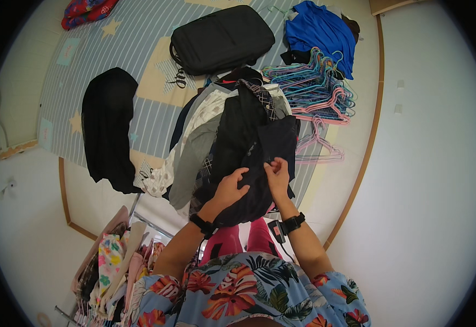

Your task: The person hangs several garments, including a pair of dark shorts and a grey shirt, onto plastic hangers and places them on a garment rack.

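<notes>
A dark navy or black garment (244, 206) lies on top of a heap of clothes in front of me. My left hand (230, 190) rests over it, thumb and fingers apart, with no cloth visibly gripped. At the garment's right side, my right hand (278, 176) pinches the dark fabric between thumb and fingertips. Beneath and to the left spread a grey garment (195, 153) and a white patterned garment (209, 106). A black garment with a patterned band (258, 92) is at the heap's far end. Black straps with small devices circle both wrists.
The heap sits on a striped bedsheet (99, 49). Beyond it stands a black backpack (223, 39). Many hangers (315, 90) are piled at right, near a blue garment (321, 34). Folded black clothing (109, 131) lies left. A rack of hanging clothes (113, 261) stands lower left.
</notes>
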`<state>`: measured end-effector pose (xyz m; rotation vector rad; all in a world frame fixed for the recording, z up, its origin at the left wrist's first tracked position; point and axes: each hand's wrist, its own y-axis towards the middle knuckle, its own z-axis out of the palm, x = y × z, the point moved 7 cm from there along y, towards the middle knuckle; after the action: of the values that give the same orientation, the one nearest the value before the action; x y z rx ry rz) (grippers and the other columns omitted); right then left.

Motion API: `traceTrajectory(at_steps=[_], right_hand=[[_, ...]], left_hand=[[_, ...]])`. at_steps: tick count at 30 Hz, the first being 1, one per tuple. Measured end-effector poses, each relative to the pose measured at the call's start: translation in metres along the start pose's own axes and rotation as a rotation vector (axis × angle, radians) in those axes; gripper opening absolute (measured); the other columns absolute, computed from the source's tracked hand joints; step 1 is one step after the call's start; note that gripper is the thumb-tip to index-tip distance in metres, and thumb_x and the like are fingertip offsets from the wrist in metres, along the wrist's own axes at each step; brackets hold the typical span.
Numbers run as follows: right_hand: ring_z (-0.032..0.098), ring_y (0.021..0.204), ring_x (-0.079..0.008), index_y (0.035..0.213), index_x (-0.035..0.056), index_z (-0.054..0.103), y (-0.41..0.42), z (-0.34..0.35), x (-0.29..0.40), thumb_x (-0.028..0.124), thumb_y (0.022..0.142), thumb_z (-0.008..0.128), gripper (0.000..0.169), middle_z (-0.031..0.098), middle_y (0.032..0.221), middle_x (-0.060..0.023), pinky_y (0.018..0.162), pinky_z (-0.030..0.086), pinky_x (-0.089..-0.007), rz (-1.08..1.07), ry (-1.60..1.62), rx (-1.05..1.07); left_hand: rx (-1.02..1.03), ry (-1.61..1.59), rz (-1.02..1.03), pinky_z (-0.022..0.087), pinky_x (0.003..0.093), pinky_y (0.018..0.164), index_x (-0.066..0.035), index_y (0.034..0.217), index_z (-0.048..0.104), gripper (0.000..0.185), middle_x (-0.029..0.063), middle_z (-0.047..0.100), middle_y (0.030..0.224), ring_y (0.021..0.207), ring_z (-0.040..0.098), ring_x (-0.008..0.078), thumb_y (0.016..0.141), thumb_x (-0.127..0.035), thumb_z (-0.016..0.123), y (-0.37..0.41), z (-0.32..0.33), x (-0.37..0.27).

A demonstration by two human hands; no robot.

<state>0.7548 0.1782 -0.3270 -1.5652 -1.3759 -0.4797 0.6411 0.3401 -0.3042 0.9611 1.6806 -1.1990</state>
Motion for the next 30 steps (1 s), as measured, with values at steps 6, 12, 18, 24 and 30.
traceTrajectory(at_steps=[6,12,18,24,30], right_hand=[[0.060,0.100,-0.0338,0.121,0.0007,0.053,0.012,0.023,0.059,0.013,0.074,0.076,0.053,0.056,0.115,-0.0169,0.081,0.053,-0.0425,-0.391,-0.590,-0.132],[0.063,0.096,-0.0381,0.116,0.0039,0.061,0.030,0.007,-0.015,0.006,0.076,0.068,0.041,0.061,0.108,-0.0191,0.081,0.053,-0.0439,-0.200,-0.759,0.145],[0.060,0.085,-0.0125,0.122,0.0022,0.055,0.021,-0.061,-0.024,-0.009,0.084,0.051,0.039,0.063,0.094,-0.0053,0.078,0.048,-0.0245,0.163,0.522,-0.104],[0.057,0.073,-0.0078,0.115,0.0025,0.061,-0.018,-0.094,0.065,-0.001,0.088,0.057,0.027,0.065,0.087,-0.0006,0.069,0.045,-0.0215,0.000,0.392,0.143],[0.056,0.070,-0.0073,0.101,-0.0026,0.066,-0.046,-0.122,0.065,0.006,0.091,0.058,0.015,0.063,0.082,0.0016,0.064,0.044,-0.0212,0.171,0.500,0.226]], left_hand=[[0.153,0.074,0.001,0.047,0.0358,0.061,-0.006,0.127,0.056,0.054,0.0116,0.052,0.070,0.061,0.056,0.0252,0.075,-0.012,0.071,-0.023,0.012,-0.024],[0.200,0.175,-0.015,0.049,0.0437,0.065,-0.006,0.109,0.061,0.035,0.0168,0.058,0.070,0.071,0.062,0.0355,0.075,-0.013,0.067,-0.048,0.004,-0.052],[0.277,0.397,0.076,0.050,0.0481,0.074,-0.006,0.106,0.060,0.030,0.0195,0.066,0.084,0.083,0.064,0.0397,0.077,-0.015,0.064,-0.056,-0.005,-0.041],[0.093,0.445,0.087,0.051,0.0425,0.072,-0.004,0.097,0.061,0.030,0.0181,0.066,0.081,0.080,0.065,0.0370,0.079,-0.023,0.075,-0.055,-0.019,-0.072],[-0.281,-0.084,-0.107,0.047,0.0228,0.060,-0.003,0.093,0.064,0.016,0.0006,0.064,0.076,0.067,0.058,0.0066,0.088,-0.015,0.072,-0.056,-0.017,-0.064]])
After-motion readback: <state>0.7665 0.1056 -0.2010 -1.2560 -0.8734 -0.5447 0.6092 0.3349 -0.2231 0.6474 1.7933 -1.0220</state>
